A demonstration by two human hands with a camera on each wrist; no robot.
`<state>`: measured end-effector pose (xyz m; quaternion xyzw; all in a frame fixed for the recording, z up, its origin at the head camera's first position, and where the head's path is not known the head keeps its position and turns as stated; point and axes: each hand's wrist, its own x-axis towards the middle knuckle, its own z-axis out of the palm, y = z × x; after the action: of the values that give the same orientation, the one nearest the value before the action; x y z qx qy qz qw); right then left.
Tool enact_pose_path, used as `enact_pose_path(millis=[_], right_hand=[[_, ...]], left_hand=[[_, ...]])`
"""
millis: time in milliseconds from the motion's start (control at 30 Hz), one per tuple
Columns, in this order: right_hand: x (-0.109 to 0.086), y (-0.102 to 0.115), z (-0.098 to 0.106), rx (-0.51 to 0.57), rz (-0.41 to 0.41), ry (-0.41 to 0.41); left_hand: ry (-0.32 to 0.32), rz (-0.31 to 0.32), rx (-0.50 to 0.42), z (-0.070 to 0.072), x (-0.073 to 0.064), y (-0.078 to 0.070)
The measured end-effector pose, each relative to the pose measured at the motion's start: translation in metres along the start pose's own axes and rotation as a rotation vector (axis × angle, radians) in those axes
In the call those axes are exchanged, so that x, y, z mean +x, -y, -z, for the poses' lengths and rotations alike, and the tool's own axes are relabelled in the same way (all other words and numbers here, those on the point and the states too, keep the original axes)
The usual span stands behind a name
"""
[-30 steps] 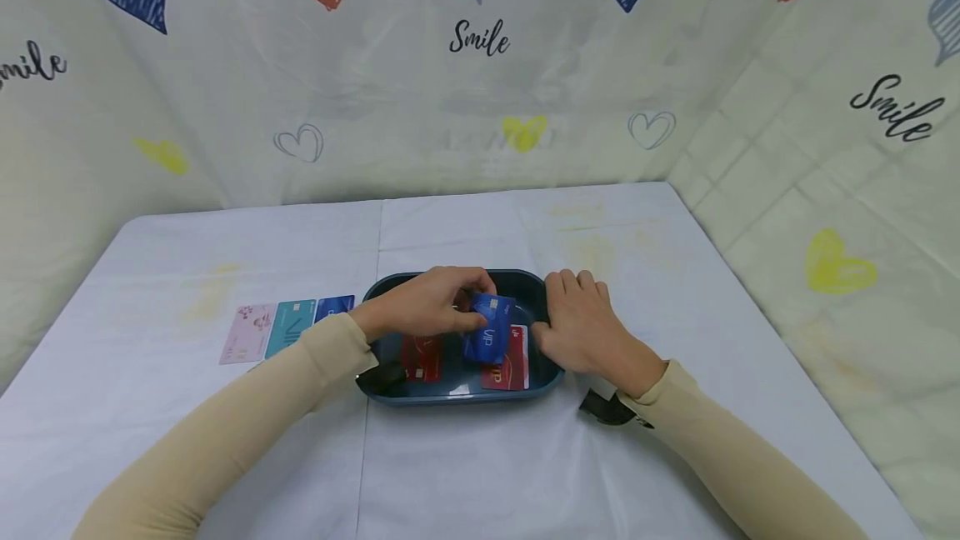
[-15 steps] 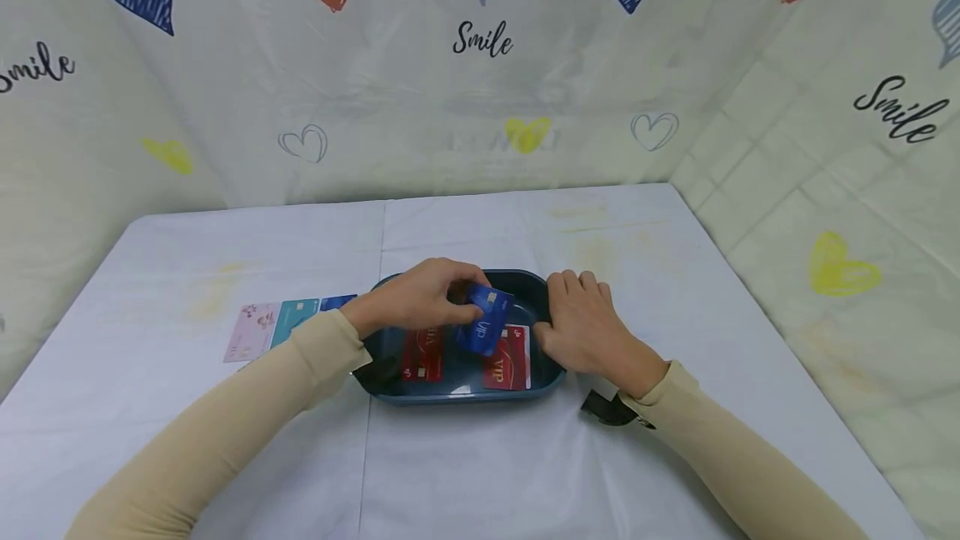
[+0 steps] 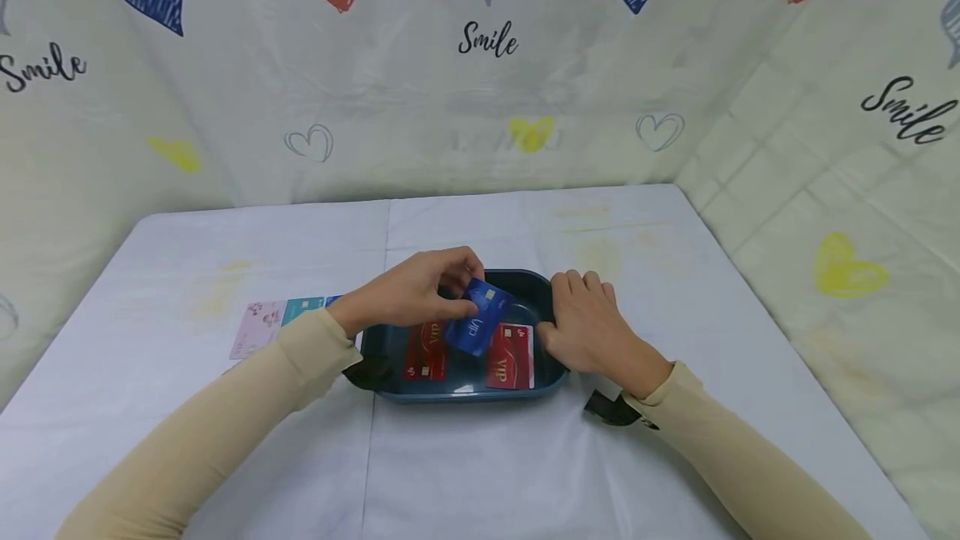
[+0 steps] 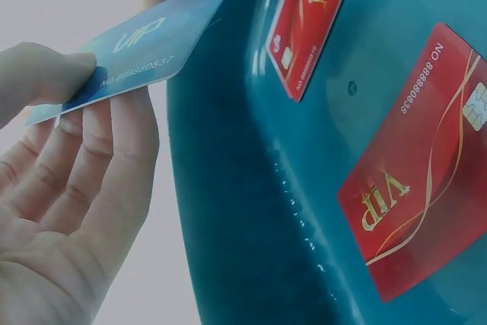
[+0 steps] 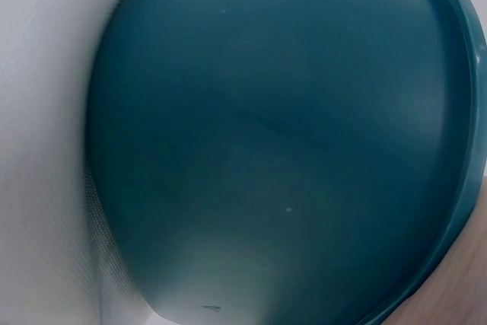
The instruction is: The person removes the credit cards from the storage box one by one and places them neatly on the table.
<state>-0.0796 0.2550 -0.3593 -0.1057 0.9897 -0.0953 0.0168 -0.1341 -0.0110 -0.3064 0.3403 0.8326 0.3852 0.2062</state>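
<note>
My left hand (image 3: 420,286) pinches a blue VIP card (image 3: 477,319) between thumb and fingers, tilted over the dark teal tray (image 3: 465,397). From the left wrist, the thumb (image 4: 53,74) lies on the card's printed face, with fingers behind it. Two red VIP cards lie in the tray: a left red card (image 3: 425,355), partly behind the left hand, and a right red card (image 3: 511,359). My right hand (image 3: 592,319) grips the tray's right rim, thumb toward the inside. The right wrist view is mostly filled by the tray's outer wall (image 5: 281,142).
Left of the tray, a pink card (image 3: 257,328), a teal card (image 3: 302,307) and another blue card (image 3: 332,300) lie in a row, partly covered by the left arm. A white cloth covers the table (image 3: 465,473); a heart-printed curtain (image 3: 405,90) hangs behind.
My left hand has drawn the blue card up and leftward, turning it askew and uncovering more of the right red card. My right hand keeps its hold on the tray rim.
</note>
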Motion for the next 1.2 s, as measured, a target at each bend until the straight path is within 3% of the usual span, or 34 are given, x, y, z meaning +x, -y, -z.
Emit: enact_pose_path(millis=[333, 1200], right_hand=[[-0.001, -0.002, 0.001, 0.003, -0.015, 0.008], [0.001, 0.000, 0.000, 0.002, -0.004, 0.009]], left_hand=[[-0.046, -0.033, -0.015, 0.009, -0.012, -0.003], [-0.193, 0.030, -0.014, 0.028, -0.051, 0.007]])
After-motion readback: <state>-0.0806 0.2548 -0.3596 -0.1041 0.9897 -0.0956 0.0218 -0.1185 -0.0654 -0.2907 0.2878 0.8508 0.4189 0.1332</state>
